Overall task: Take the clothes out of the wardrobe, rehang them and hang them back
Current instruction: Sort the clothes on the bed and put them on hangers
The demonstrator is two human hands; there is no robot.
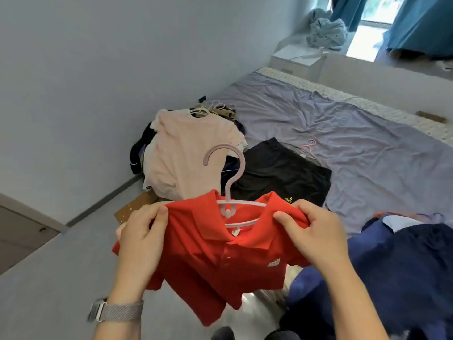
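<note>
Your left hand (141, 231) and right hand (311, 231) each pinch a shoulder of the red polo shirt (215, 261), which already sits on the pink hanger (229, 182). At 12 o'clock, a clothes pile (186, 148) waits on the bed (367, 143); hanging back remains.

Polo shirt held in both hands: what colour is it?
Red, a plain polo shirt on a pale pink hanger; clearest in the head view.

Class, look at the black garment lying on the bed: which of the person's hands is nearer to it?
Right. The right hand grips the red polo shirt at its shoulder, just below the black garment. The left hand grips the other shoulder, farther off to the left.
</note>
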